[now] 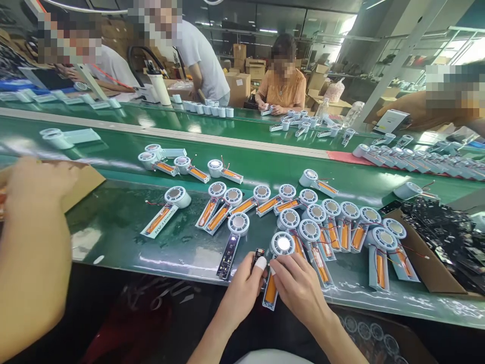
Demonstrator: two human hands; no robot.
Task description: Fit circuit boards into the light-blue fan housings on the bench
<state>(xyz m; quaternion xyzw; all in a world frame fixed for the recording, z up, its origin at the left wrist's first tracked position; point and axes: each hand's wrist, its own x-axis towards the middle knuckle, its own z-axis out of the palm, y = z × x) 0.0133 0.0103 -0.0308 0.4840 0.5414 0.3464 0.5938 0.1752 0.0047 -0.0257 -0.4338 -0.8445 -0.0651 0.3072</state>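
My left hand (pixel 245 283), a white cover on its thumb, is closed on a small black circuit board (pixel 259 254). My right hand (pixel 299 280) is closed too, fingertips pinched together beside the board; what lies between them is hidden. Under both hands is a light-blue handheld fan (pixel 282 243), its round head on the table and its open handle, with an orange battery (pixel 270 290), reaching over the table's front edge. Left of my hands lies another fan (pixel 238 223) with a black circuit board (pixel 228 257) fitted in its handle.
Several handheld fans (pixel 332 208) with orange batteries lie in rows on the green table (pixel 125 227). At right, a cardboard box (pixel 424 258) holds many black boards (pixel 447 237). A co-worker's arm (pixel 34 253) reaches over a carton at left. Other people sit or stand across the conveyor (pixel 261 162).
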